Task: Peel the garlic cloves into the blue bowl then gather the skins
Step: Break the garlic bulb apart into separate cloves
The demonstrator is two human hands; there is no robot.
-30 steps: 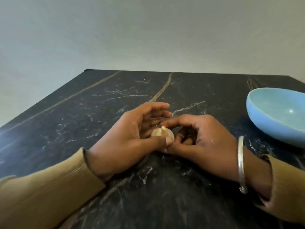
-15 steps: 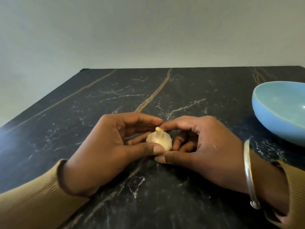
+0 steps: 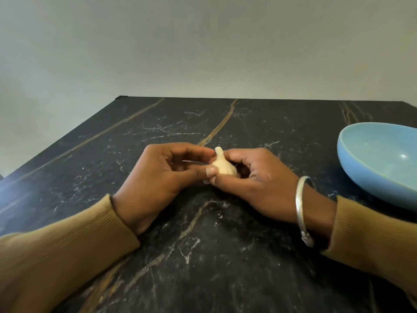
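Since a second ago the garlic bulb (image 3: 222, 167) has come further out of the fingers, its stem upright. Both the left hand (image 3: 158, 177) and the right hand (image 3: 259, 184) pinch it, fingers curled round its sides and thumbs meeting on its front, near the middle of the table (image 3: 203, 256). The blue bowl (image 3: 361, 177) sits at the right edge, well apart.

Garlic bulb (image 3: 223, 167) at mid-worktop (image 3: 203, 256), stem up, between both hands. Left hand (image 3: 158, 177) grips it from the left, right hand (image 3: 255, 179) from the right, both thumbs on its near side. Bowl (image 3: 365, 184) on worktop, far right, well apart from hands. Wall (image 3: 203, 53) behind the worktop.
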